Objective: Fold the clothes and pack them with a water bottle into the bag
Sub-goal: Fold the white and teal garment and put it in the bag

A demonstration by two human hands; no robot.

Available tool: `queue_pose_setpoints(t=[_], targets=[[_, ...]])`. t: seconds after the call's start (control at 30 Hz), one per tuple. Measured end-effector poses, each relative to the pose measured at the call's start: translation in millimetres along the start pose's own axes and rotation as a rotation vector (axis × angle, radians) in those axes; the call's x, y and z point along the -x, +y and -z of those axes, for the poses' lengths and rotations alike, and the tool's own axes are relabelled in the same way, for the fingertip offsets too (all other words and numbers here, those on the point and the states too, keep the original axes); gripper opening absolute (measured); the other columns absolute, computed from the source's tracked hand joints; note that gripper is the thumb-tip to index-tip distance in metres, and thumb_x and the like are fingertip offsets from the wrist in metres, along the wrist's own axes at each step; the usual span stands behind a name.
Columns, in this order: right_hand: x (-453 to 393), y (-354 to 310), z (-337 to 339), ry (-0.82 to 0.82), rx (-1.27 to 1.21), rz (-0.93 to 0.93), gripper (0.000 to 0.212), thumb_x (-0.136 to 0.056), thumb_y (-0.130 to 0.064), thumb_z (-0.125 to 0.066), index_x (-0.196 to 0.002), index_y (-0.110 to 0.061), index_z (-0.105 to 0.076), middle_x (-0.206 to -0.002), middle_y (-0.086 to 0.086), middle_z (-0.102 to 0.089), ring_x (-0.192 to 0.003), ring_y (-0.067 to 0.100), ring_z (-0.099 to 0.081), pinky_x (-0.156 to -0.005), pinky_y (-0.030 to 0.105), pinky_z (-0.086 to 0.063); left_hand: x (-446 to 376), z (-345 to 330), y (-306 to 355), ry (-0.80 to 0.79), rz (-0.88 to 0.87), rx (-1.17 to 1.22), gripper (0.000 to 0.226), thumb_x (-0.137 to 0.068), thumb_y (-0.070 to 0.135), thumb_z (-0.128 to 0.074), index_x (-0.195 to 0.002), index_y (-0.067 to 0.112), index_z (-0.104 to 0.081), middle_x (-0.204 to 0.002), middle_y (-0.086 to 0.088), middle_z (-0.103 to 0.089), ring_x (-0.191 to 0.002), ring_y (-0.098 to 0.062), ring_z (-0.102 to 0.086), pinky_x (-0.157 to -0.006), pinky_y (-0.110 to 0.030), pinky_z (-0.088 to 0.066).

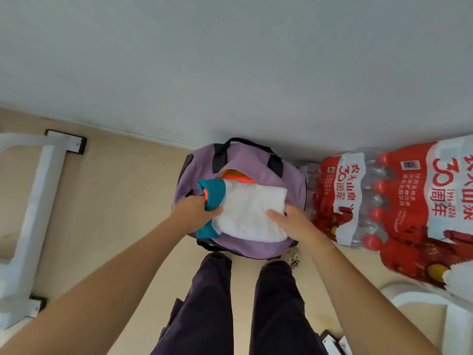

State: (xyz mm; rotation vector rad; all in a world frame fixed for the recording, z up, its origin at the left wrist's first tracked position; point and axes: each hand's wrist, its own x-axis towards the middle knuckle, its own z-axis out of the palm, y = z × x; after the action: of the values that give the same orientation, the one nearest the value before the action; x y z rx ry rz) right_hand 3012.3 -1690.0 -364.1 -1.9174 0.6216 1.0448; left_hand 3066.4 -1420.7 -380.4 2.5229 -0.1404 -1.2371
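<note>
A purple duffel bag (256, 165) with black handles stands on the floor against the wall, its top open. Orange clothing (235, 176) shows inside the opening. I hold a stack of folded clothes over the opening: a white garment (250, 213) on top and a teal one (213, 192) beneath. My left hand (195, 210) grips the stack's left edge at the teal cloth. My right hand (291, 222) grips the right edge of the white garment.
Two shrink-wrapped packs of water bottles (371, 196) with red caps lie right of the bag. A white metal frame (33, 201) stands at the left, a white chair (422, 303) at the lower right. My legs in dark trousers (243, 303) are just before the bag.
</note>
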Motion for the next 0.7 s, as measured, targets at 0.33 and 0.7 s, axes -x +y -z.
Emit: queue_pose_setpoints(t=[0.33, 0.7], targets=[[40.4, 6.4, 10.6, 0.120, 0.843, 0.160, 0.068, -0.091, -0.072, -0.027, -0.050, -0.021, -0.046, -0.052, -0.004, -0.051, -0.057, 0.007, -0.049, -0.098, 0.038, -0.027, 34.7, 33.5, -12.8, 0.271, -0.273, -0.606, 0.076, -0.075, 0.090, -0.010, -0.073, 0.026, -0.053, -0.067, 0.009, -0.049, -0.070, -0.015, -0.045, -0.073, -0.033, -0.030], [68.7, 20.6, 7.8, 0.064, 0.866, 0.325, 0.051, -0.092, -0.062, -0.036, -0.061, -0.026, -0.055, -0.066, -0.007, -0.054, -0.072, 0.005, -0.047, -0.089, 0.034, -0.026, 74.9, 30.8, -16.2, 0.114, -0.603, -0.729, 0.079, -0.080, 0.083, -0.010, -0.072, 0.028, -0.065, -0.069, 0.011, -0.058, -0.077, -0.014, -0.048, -0.091, -0.031, -0.030]])
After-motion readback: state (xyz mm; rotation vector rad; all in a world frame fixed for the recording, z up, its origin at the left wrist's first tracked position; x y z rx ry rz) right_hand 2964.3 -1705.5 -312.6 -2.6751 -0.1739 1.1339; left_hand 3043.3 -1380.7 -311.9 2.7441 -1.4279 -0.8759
